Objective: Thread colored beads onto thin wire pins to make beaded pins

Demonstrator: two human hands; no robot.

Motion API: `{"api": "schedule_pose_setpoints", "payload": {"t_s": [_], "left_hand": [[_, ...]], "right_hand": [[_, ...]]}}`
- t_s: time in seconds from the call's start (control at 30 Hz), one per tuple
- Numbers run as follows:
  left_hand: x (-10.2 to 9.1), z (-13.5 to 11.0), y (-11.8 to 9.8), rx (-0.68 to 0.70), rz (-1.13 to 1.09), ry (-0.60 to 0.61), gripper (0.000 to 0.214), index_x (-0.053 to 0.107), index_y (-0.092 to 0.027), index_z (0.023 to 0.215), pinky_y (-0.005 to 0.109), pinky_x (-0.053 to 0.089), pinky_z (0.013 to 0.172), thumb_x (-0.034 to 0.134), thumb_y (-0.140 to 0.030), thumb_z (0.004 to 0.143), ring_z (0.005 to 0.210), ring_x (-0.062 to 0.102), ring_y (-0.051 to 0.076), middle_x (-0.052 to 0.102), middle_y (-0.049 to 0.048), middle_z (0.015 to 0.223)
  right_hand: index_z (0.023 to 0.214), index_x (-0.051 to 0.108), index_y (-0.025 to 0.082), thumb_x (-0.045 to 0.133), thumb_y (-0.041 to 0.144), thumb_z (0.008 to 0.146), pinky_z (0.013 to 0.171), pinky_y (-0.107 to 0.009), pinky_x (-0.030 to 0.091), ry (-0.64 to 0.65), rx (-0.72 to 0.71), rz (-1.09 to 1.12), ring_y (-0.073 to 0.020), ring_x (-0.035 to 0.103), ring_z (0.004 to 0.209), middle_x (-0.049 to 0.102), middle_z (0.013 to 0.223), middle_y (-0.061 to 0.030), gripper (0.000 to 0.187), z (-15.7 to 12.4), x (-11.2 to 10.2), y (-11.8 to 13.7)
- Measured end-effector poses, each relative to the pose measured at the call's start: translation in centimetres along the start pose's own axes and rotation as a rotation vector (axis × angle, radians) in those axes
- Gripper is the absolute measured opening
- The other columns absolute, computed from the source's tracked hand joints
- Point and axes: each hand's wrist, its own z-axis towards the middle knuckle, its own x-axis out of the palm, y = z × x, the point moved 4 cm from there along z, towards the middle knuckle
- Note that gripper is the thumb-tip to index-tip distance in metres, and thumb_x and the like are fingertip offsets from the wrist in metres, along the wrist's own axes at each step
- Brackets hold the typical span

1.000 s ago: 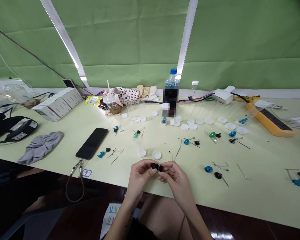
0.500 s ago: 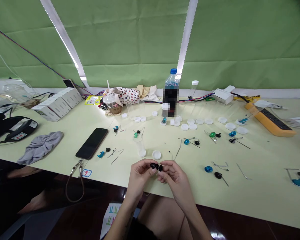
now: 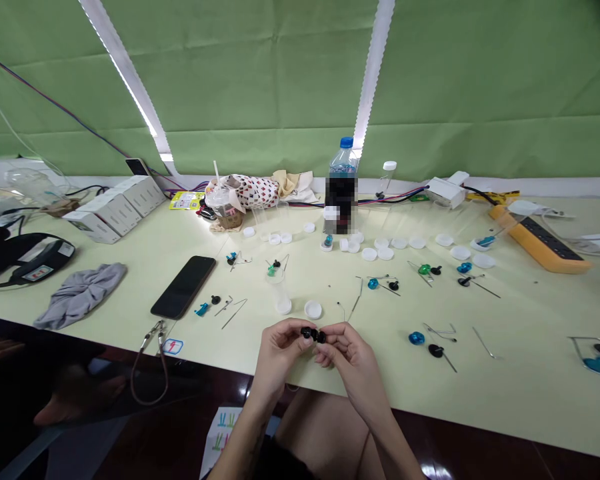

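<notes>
Both hands meet just above the table's front edge, around small black rounded parts (image 3: 313, 333) whose exact kind I cannot make out. My left hand (image 3: 283, 343) pinches them from the left between thumb and fingers. From the right, my right hand (image 3: 345, 347) grips them the same way. Just beyond the fingertips lies a white round cap (image 3: 313, 309). A clear tube (image 3: 281, 293) lies left of that cap. Thin bent metal wires (image 3: 356, 299) rest past my right hand.
Sets of blue or green pieces, black discs and bent wires lie on both sides, such as a blue piece (image 3: 417, 338). White caps (image 3: 385, 254) and clear tubes line the back near a bottle (image 3: 342, 180). A phone (image 3: 184, 287) lies left; an orange power strip (image 3: 543, 243) is right.
My hands and the black parts stay almost still. At the far left, another person's hand and arm have shifted.
</notes>
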Motion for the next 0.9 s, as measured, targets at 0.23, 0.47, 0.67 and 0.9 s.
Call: {"api": "schedule_pose_setpoints", "payload": {"t_s": [0.23, 0.47, 0.67, 0.9], "left_hand": [[-0.01, 0.01, 0.02, 0.008, 0.006, 0.009, 0.012, 0.076, -0.019, 0.086, 0.024, 0.046, 0.069, 0.077, -0.02, 0.074, 0.073, 0.06, 0.015, 0.071, 0.0034, 0.078], [-0.05, 0.09, -0.11, 0.013, 0.028, 0.013, 0.011, 0.076, -0.018, 0.085, 0.024, 0.046, 0.07, 0.075, -0.018, 0.074, 0.075, 0.061, 0.016, 0.072, 0.0046, 0.081], [0.05, 0.09, -0.23, 0.009, 0.035, 0.036, 0.01, 0.075, -0.018, 0.086, 0.025, 0.046, 0.071, 0.073, -0.017, 0.076, 0.076, 0.061, 0.015, 0.072, 0.0044, 0.082], [0.16, 0.14, -0.4, 0.017, 0.037, 0.044, 0.01, 0.074, -0.017, 0.086, 0.025, 0.046, 0.071, 0.073, -0.017, 0.077, 0.075, 0.061, 0.015, 0.072, 0.0046, 0.083]], "right_hand": [[0.093, 0.059, 0.02, 0.066, 0.035, 0.084, 0.06, -0.026, 0.048, 0.006, -0.007, -0.022, -0.0141, 0.062, 0.064, 0.065, 0.069, 0.0014, 0.019, 0.0, 0.01, 0.16], [0.094, 0.059, 0.02, 0.063, 0.034, 0.087, 0.059, -0.025, 0.047, 0.015, -0.005, -0.053, -0.0134, 0.062, 0.063, 0.066, 0.071, 0.0008, 0.017, -0.05, -0.02, 0.15], [0.094, 0.058, 0.02, 0.062, 0.035, 0.087, 0.059, -0.025, 0.047, 0.021, -0.009, -0.066, -0.0135, 0.061, 0.063, 0.065, 0.07, 0.0011, 0.017, 0.05, -0.03, 0.13], [0.096, 0.057, 0.021, 0.062, 0.035, 0.087, 0.061, -0.026, 0.048, 0.006, -0.003, -0.048, -0.0139, 0.062, 0.065, 0.064, 0.071, 0.0014, 0.018, -0.03, 0.03, 0.36]]}}
